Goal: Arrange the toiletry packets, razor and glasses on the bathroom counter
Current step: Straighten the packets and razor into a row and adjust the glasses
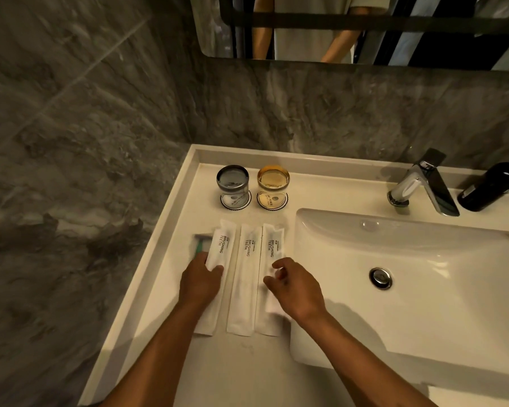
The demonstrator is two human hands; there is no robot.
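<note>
On the white bathroom counter (247, 377), to the left of the white ceramic sink basin (409, 289), three long white paper packets printed "BRUSHING TEETH" lie side by side, and their long axes all run away from the person, toward the wall. The left packet (221, 251) is under the left hand (200, 282): the palm rests flat on its near half and the thumb presses on the paper, so the fingers are spread and pushing more than gripping. The middle packet (245, 277) lies free between the two hands, and nothing touches it. The right packet (272, 245) is below the right hand (294, 284), whose fingers are loosely curled and half open just over the paper; I cannot tell if they really pinch it or only touch it. A razor with green handle (201, 245) lies at the left edge, just beside the left packet and partly hidden under it, and its head points toward the wall. Behind the packets two glasses stand upright on round paper coasters, one grey smoked glass (232, 180) and one amber glass (273, 179), near each other but apart. The left packet is tilted a little compared with the other two. I judge that the left hand, which is nearer to it, should slide it along its short side, away from the razor, until the three lie parallel.
</note>
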